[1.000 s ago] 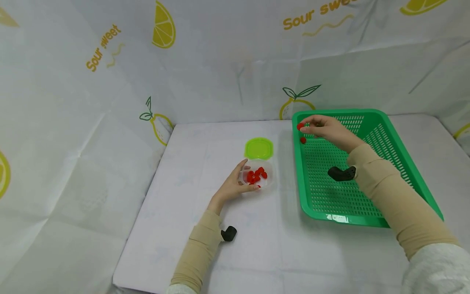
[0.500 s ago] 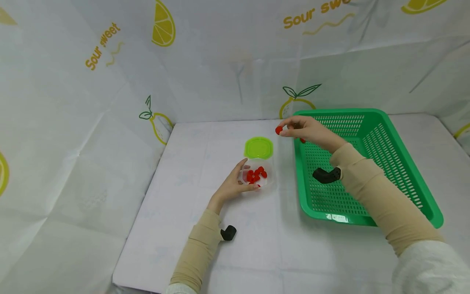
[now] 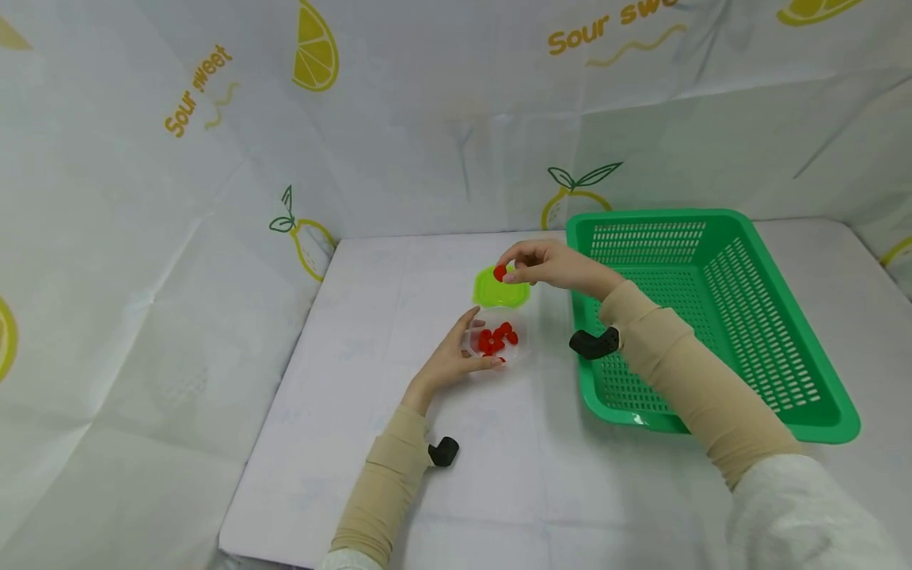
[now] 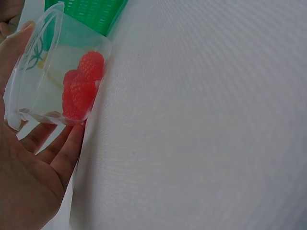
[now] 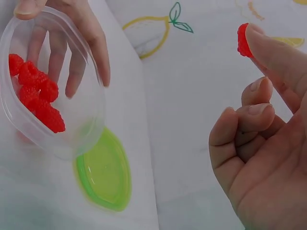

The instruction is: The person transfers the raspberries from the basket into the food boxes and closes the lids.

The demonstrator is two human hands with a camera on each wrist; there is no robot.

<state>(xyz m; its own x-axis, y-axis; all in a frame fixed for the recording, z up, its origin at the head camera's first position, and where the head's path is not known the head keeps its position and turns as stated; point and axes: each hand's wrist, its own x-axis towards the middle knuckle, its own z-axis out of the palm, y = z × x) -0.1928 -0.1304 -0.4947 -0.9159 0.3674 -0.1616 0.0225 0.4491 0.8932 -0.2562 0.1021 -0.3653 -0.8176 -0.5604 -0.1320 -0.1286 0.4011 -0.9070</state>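
In the head view my left hand (image 3: pixel 450 360) grips the side of a small clear plastic container (image 3: pixel 523 323) on the white table. Several red raspberries (image 4: pixel 81 91) lie at its bottom, seen through the wall in the left wrist view. My right hand (image 3: pixel 566 269) pinches a single raspberry (image 5: pixel 243 40) between thumb and forefinger, its other fingers curled. That hand is in the air behind the container, over a bright green lid (image 3: pixel 502 294). In the right wrist view the container's mouth is uncovered.
A large green slotted basket (image 3: pixel 784 340) stands on the right side of the table, under my right forearm. Behind the table hangs a white cloth (image 3: pixel 427 142) with lemon prints. A black wrist camera (image 3: pixel 594 344) juts from the right sleeve.
My right hand has moved left from over the basket's far left corner to above the lid, carrying the raspberry. My left hand and the container have stayed put.
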